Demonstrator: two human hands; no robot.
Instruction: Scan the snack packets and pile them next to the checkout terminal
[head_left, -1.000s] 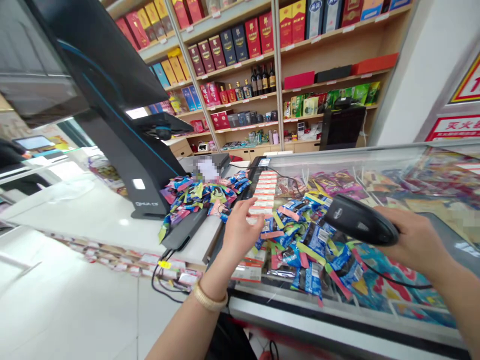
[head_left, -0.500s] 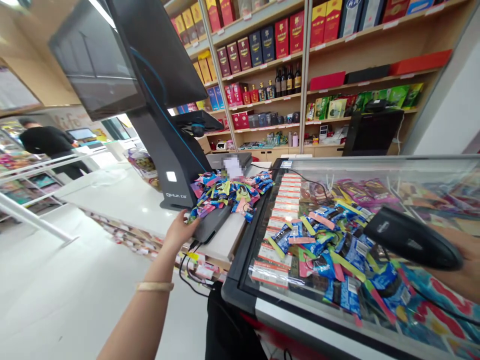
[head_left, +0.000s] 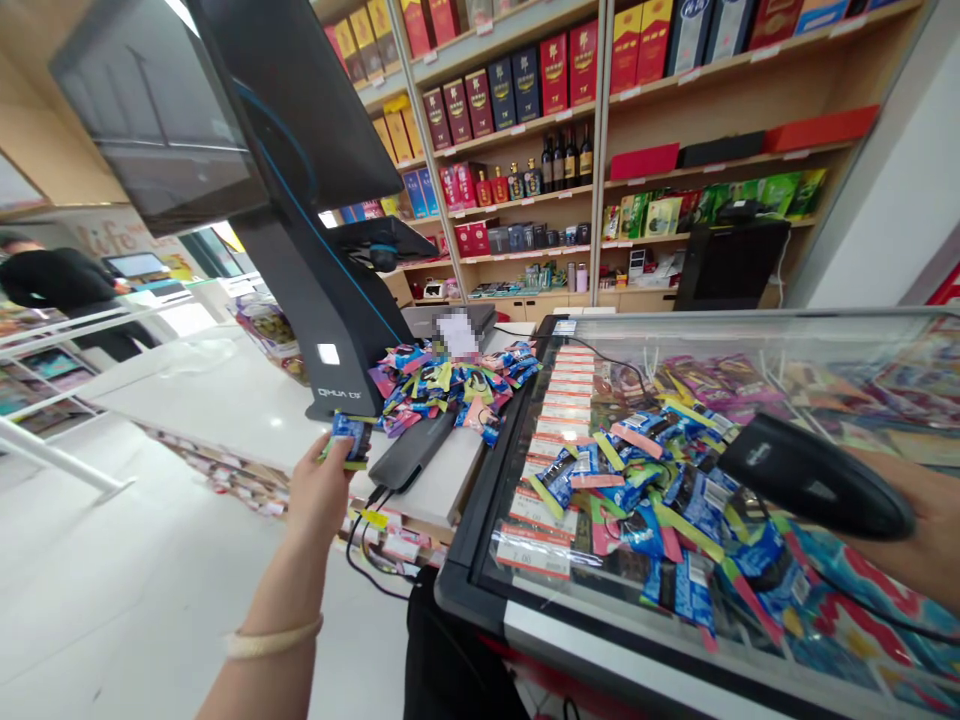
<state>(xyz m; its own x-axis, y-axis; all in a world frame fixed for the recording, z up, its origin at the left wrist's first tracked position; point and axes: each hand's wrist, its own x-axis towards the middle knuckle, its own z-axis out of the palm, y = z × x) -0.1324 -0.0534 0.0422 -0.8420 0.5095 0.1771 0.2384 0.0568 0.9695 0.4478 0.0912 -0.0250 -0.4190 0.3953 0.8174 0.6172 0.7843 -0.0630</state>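
We hold one small blue packet (head_left: 349,438) in the left hand (head_left: 319,485), at the near edge of the white table (head_left: 232,400), just beside the foot of the monitor stand (head_left: 326,345). The left grip pinches the packet at one end, between thumb and fingers. This hold probably suits a light, soft wrapper, since most of its face lies uncovered.

We hold a black scanner (head_left: 817,478) in the right hand (head_left: 926,520). The right grip is closed around the scanner's body; the fingers are mostly hidden, so we cannot tell whether any rests on a trigger. The scanner's nose points left, over the loose packets, which presumably leaves its reading end unobstructed.

Two piles of similar packets flank the gap between table and glass case (head_left: 469,590). The first pile (head_left: 427,385) lies partly over a flat grey box (head_left: 412,455) against the monitor stand, within easy reach of the left hand. The second pile (head_left: 675,490) lies on the glass case, below and beside the scanner. The separation appears to keep the two groups distinct. Price labels (head_left: 534,550) form a column along the case's left side, likely so that we can read them from this position.
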